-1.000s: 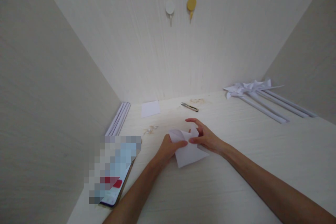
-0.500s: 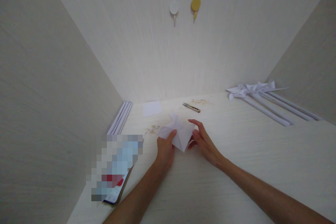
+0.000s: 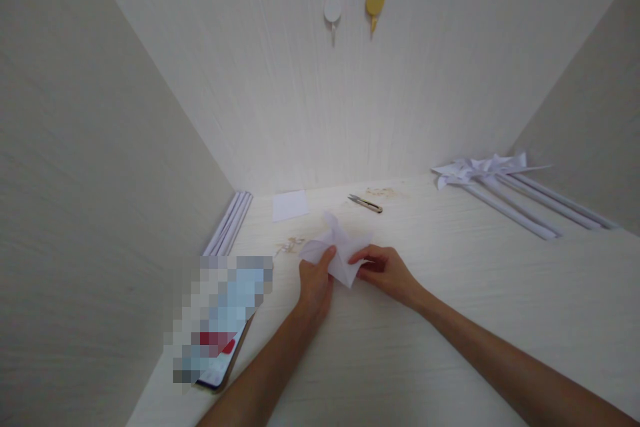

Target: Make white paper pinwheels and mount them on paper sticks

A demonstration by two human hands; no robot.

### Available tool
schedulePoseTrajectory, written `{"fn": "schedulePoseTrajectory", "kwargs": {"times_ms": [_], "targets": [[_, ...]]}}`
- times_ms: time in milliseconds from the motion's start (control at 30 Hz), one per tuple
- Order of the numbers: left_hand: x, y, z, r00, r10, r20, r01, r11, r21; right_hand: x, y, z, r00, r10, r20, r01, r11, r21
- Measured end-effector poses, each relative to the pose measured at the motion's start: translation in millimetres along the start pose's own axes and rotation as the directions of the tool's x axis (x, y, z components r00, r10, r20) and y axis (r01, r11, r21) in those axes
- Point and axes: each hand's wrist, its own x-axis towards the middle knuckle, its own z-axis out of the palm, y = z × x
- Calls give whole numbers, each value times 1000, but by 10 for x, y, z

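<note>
A folded white paper pinwheel (image 3: pixel 341 268) is held just above the table in the middle of the view. My left hand (image 3: pixel 316 280) grips its left part, thumb pressed on top near the centre and the other fingers underneath, mostly hidden. At its right side, my right hand (image 3: pixel 387 273) pinches the lower right flap, index finger over the paper and thumb below. Beyond the pinwheel lie thread snips (image 3: pixel 366 203) with a gold-coloured body. A flat square of white paper (image 3: pixel 291 205) rests to their left.
Rolled white paper sticks (image 3: pixel 229 223) lie against the left wall. A phone (image 3: pixel 233 353), partly blurred out, sits in front of them. Several paper pinwheels on sticks (image 3: pixel 493 170) are at the back right. A white hook (image 3: pixel 332 10) and a yellow hook (image 3: pixel 375 3) are on the back wall.
My right hand's raised index finger has come down onto the pinwheel's right flap, and the fingers have closed on the paper. The left hand keeps its hold.
</note>
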Motion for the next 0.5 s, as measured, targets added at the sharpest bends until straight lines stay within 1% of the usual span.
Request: {"fn": "schedulePoseTrajectory", "kwargs": {"times_ms": [67,133,233,333,433,500], "targets": [[0,-7,-3,1000,10,10,-10,1000,8,3,-21,11,999,36,-13,-36,999,31],[3,-21,-13,999,25,32,-26,999,30,12,-40,21,997,64,-51,-63,998,32],[5,-51,-34,996,46,76,-54,992,110,32,-59,23,988,100,-117,-99,995,15],[7,-82,-56,993,46,111,-67,979,194,42,-58,15,980,104,-168,-105,994,0],[10,-106,-68,989,41,141,-76,965,249,40,-51,16,979,85,-187,-93,995,-35],[10,-113,-69,984,57,169,-103,956,275,34,-54,22,976,85,-200,-97,994,-52]]}}
